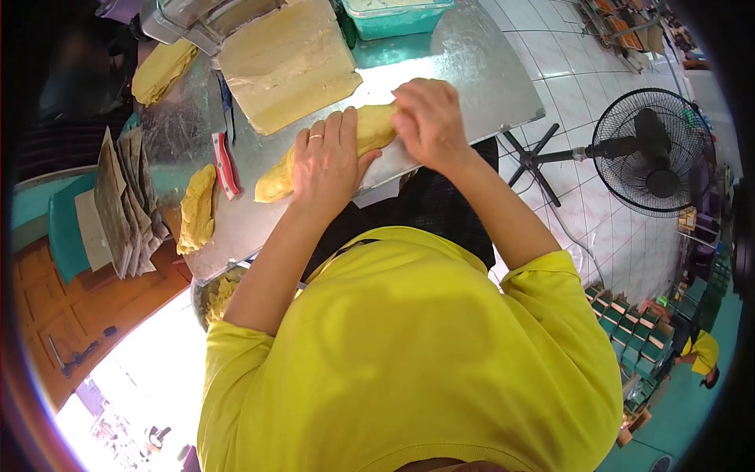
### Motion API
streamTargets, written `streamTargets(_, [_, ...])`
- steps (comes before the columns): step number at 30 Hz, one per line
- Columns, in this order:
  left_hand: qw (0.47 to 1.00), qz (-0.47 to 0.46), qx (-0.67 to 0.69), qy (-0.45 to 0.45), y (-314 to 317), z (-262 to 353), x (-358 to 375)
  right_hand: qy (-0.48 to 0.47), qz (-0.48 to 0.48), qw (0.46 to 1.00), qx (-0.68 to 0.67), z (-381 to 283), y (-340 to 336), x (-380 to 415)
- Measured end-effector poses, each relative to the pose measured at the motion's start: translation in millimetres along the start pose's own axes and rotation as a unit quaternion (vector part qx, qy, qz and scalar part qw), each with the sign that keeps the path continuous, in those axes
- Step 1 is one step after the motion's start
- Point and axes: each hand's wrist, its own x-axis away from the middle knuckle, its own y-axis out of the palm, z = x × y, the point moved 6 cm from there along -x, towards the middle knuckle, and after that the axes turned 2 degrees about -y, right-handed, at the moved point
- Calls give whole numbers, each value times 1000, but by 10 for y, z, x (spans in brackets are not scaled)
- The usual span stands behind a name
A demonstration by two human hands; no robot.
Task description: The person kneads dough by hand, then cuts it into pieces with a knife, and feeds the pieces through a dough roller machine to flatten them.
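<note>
A long roll of yellow dough (pixel 375 130) lies on the metal table, slanting up to the right. Across its left half rests my left hand (pixel 329 161), a ring on one finger, its fingers over the dough and its thumb on the near side. My right hand (pixel 429 124) is closed around the roll's right end, fingers curled and hiding the tip. Left of the roll is a knife with a red and white handle (pixel 226 166), its blade pointing away. A smaller piece of dough (pixel 197 208) sits by the table's left edge.
A metal machine (pixel 185 23) stands behind a pale flat board (pixel 287 67). Another dough lump (pixel 163 72) and a teal tub (pixel 399 22) are at the back. A bowl (pixel 206 303) sits below the table edge. A standing fan (pixel 654 149) is to the right; a person (pixel 700 352) is farther off.
</note>
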Motion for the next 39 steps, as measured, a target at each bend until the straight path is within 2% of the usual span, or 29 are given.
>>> streamTargets(1, [1000, -1, 2, -3, 2, -15, -19, -45, -15, 999, -18, -67, 25, -2])
streamTargets(3, [997, -77, 22, -18, 117, -59, -93, -55, -11, 998, -7, 20, 109, -68])
streamTargets(5, [994, -93, 46, -20, 182, -140, -176, -22, -128, 991, 8, 92, 263, -163])
streamTargets(8, [989, -113, 79, -48, 227, -261, -255, 4, -146, 988, 51, 195, 418, -273])
streamTargets(10, [987, -112, 93, -66, 190, -320, -221, -5, -114, 992, 45, 222, 469, -303])
streamTargets(13, [996, -48, 69, -15, 23, -319, -141, -23, -82, 995, 52, 166, 402, -305])
streamTargets(15, [980, -171, 104, -17, 81, -332, -96, -46, -84, 993, 62, 118, 284, -331])
streamTargets(17, [974, -178, 138, -17, -14, -295, -26, -42, -95, 994, 29, -64, 67, -254])
streamTargets(19, [964, -200, 173, -16, -13, -202, 166, -13, -151, 988, 31, -131, 49, -81])
streamTargets(21, [987, -86, 135, -10, -111, -136, 178, -12, -127, 991, 38, -136, 14, -20])
streamTargets(22, [987, -83, 135, -11, -127, -91, 223, -16, -128, 991, 39, -184, -4, -35])
streamTargets(24, [996, 20, 87, 8, -264, -18, 284, -49, 2, 998, 33, -386, -147, -111])
streamTargets(25, [996, 17, 86, 3, -239, -22, 283, -49, -2, 998, 28, -509, -110, -111])
streamTargets(27, [997, -1, 75, -9, -166, -61, 270, -40, -44, 994, -92, -710, 43, -120])
streamTargets(28, [983, -155, 81, -52, -27, -163, 187, -24, -105, 993, -56, -623, 189, -166])
streamTargets(29, [982, -160, 78, -60, 11, -243, 73, -5, -162, 987, -15, -539, 374, -266])
streamTargets(31, [950, -251, 130, -131, 188, -430, -101, 97, -324, 941, -4, -242, 788, -456])
streamTargets(35, [950, -250, 96, -159, 157, -571, -115, 77, -302, 950, 17, -133, 842, -582])
streamTargets(37, [996, -31, 74, -50, 35, -413, 96, 7, -123, 992, -8, -315, 527, -500])
streamTargets(39, [997, -38, 59, -40, -120, -303, 393, -25, -171, 984, 42, -492, 290, -271])
